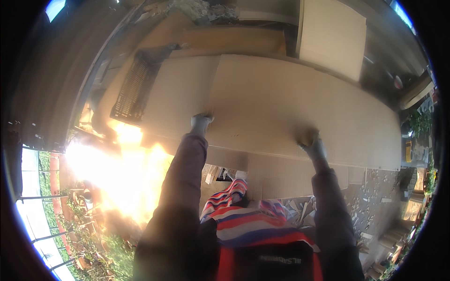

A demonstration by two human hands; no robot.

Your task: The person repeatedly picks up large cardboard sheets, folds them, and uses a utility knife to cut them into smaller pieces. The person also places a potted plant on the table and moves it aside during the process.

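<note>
A large brown cardboard sheet (262,98) spreads in front of me, with a fold or seam line toward its left part. My left hand (201,122), which looks gloved in a pale colour, is on the sheet left of its middle. Its fingers are curled closed, and whatever they may hold is hidden. Farther right, near the sheet's front edge, my right hand (315,146) lies against the cardboard. Its thumb stands apart from the dark fingertips, which are somewhat blurred, and nothing shows between them.
A dark plastic crate (136,89) stands by the sheet's left end. Behind, a paler cardboard panel (333,37) leans upright. More cardboard (281,178) hangs below the front edge. Paper scraps (370,201) litter the floor at right. Strong sunlight glares at left, near plants (112,250).
</note>
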